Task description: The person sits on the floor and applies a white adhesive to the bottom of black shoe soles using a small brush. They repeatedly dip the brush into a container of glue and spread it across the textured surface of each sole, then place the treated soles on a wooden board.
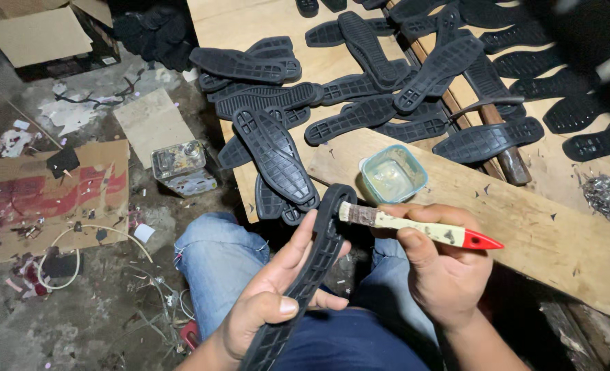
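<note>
Sole edgewise in left hand

1. Landmark I'm using: rectangular metal can on the floor, multicoloured printed label on its side.
2. Flattened cardboard package, just left of the can: brown, red printed patches.
3. Open cardboard box, well above-left of the can: plain brown flaps, dark side.
4. No screens or signs that I can see.
</note>
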Tool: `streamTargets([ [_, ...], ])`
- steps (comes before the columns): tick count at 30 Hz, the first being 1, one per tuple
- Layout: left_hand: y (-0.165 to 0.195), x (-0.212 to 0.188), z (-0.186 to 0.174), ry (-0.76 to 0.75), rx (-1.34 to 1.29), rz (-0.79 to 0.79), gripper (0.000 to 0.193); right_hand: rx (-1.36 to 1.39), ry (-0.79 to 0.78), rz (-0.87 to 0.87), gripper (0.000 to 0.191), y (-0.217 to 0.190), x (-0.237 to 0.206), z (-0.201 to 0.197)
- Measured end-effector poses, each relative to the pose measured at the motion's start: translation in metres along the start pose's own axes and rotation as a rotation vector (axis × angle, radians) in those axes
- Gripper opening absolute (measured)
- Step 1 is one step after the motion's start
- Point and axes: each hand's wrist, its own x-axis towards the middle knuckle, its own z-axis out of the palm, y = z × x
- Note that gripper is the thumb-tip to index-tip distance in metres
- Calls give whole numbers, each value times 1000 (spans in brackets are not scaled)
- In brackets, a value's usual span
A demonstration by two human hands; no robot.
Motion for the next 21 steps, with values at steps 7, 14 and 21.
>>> streamTargets([
  [7, 4, -4, 1, 21, -11, -22, 115, -72, -205, -59, 25, -11, -8, 17],
  [14, 3, -5, -9, -17, 99, -29, 115, -258, -177, -254, 27, -2, 5, 12],
  [21, -1, -7, -14, 45, 59, -35, 116, -424, -85, -342, 26, -2, 12, 23],
])
